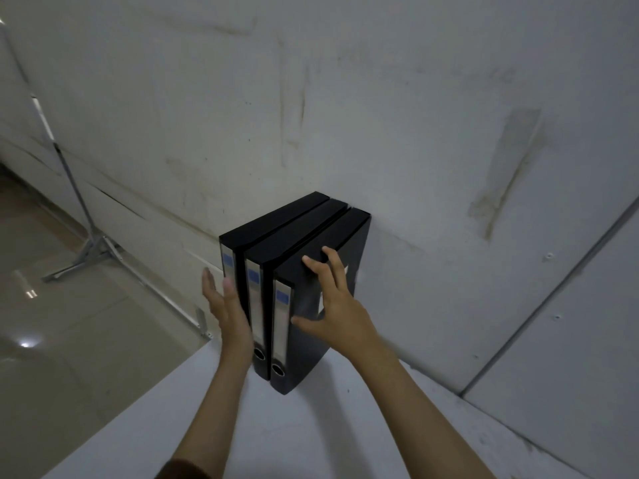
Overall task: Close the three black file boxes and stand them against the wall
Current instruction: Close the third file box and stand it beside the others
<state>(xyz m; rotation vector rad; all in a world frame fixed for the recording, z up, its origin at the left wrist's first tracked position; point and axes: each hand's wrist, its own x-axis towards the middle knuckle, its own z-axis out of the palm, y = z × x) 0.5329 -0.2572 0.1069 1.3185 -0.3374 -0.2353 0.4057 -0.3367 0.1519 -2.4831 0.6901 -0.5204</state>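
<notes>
Three black file boxes stand upright side by side on the white table (311, 437), their far ends at the grey wall (380, 115). All three look closed. The left box (273, 219), middle box (294, 236) and right box (332, 243) show grey spine labels with blue patches toward me. My left hand (226, 312) lies flat, fingers straight, against the left box's outer side and spine. My right hand (337, 305) is spread open, palm on the right box's outer face, thumb near its spine. The three are pressed between my palms.
The table's left edge (145, 392) drops to a glossy tiled floor (52, 323). A metal stand (86, 243) with spread feet rests on the floor by the wall at the left. A wall panel seam (553, 288) runs diagonally at the right.
</notes>
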